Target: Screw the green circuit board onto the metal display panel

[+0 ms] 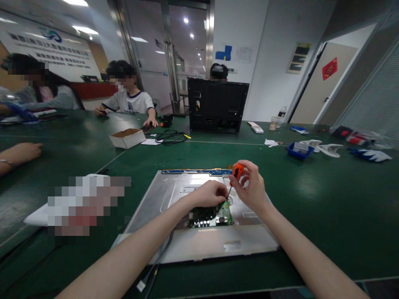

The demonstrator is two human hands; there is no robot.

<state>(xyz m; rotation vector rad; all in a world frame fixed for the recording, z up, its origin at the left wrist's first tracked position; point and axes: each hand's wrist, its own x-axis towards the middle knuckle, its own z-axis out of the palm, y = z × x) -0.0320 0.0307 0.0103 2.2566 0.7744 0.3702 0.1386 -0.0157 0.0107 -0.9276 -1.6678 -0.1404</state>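
Near the tabletop's front edge (327, 280), the right hand (251, 187) pinches a screwdriver (238, 171); left hand (212, 193) curled, hold unclear. Circuit board (215, 217) seems fragile: best held by edges.

Ceiling lights (85, 30); tabletop (308, 187) glare; stretched edges

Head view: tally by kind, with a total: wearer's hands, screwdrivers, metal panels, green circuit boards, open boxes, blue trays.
Wearer's left hand and right hand: 2
Orange-handled screwdriver: 1
Metal panel: 1
Green circuit board: 1
Open box: 1
Blue tray: 1
Total: 7
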